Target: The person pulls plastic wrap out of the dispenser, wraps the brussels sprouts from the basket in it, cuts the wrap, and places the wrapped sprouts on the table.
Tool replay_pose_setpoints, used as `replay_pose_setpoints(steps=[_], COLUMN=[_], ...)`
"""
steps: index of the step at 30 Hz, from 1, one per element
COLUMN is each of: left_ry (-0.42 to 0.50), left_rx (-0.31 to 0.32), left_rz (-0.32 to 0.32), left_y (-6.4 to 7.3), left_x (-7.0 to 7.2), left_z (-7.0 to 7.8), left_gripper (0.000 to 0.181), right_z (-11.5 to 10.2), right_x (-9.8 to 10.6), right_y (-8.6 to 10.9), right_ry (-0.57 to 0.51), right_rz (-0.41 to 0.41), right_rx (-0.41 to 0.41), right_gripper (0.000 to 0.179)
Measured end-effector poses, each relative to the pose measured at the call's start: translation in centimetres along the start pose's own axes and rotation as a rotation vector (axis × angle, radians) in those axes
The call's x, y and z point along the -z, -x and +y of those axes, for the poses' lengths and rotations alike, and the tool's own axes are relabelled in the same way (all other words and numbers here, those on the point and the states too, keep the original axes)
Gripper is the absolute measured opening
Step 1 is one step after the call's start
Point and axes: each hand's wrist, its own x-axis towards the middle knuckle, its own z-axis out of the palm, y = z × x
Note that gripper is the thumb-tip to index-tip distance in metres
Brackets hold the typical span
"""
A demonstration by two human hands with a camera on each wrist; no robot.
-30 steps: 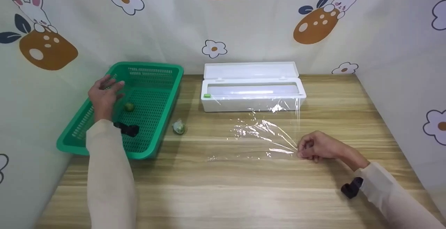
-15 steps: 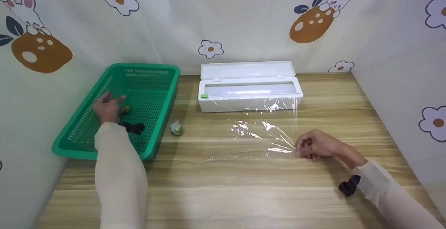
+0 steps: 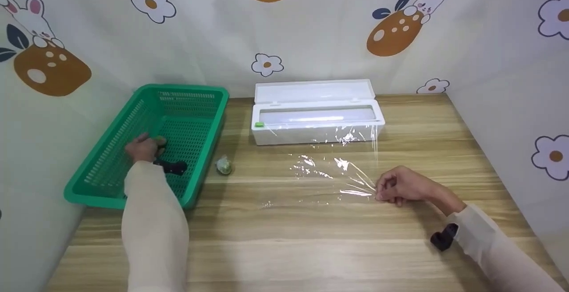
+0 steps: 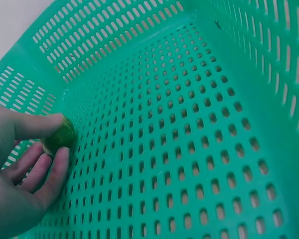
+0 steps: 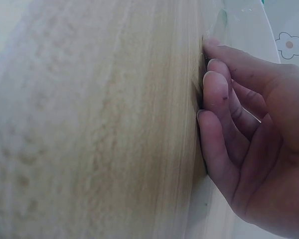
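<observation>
My left hand is down inside the green basket. In the left wrist view its thumb and fingers pinch a small round green fruit, like a lime, low over the slotted floor. On the wood table my right hand pinches the near right corner of a sheet of plastic wrap. The sheet runs back to a white wrap dispenser, its lid raised. Between basket and sheet lies a second small green fruit wrapped in plastic. The right wrist view shows curled fingertips at the table surface.
A green slide cutter sits at the left end of the dispenser's front edge. Behind the table hangs a patterned cloth, with more cloth at both sides. The basket's raised walls surround the left hand.
My left hand has come down into the basket and closed its fingers on the green fruit. The right hand stays at the wrap's corner. The head view has shifted slightly.
</observation>
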Motion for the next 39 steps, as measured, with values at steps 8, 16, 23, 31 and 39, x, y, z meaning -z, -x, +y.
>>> replay_pose_setpoints(steps=[8, 16, 23, 31, 39], left_ry=[0.058, 0.277, 0.401, 0.342, 0.263], left_rx=[0.037, 0.036, -0.015, -0.185, -0.329], left_rz=[0.030, -0.003, -0.047, -0.155, -0.243], left_y=[-0.1, 0.8, 2.5, 4.7, 6.2], left_x=[-0.2, -0.8, -1.1, -1.5, -4.0], left_z=[0.7, 2.6, 5.2, 7.7, 9.4], left_gripper=[0.071, 0.067, 0.063, 0.048, 0.051], right_z=[0.1, 0.1, 0.3, 0.3, 0.4], right_x=[0.0, 0.0, 0.0, 0.0, 0.0], right_y=[-0.1, 0.0, 0.0, -0.1, 0.0], right_ry=[0.005, 0.004, 0.003, -0.004, 0.002], right_rz=[0.006, 0.011, 0.017, 0.012, 0.014], right_rx=[-0.015, -0.025, 0.010, 0.010, -0.006], right_gripper=[0.019, 0.020, 0.019, 0.021, 0.021])
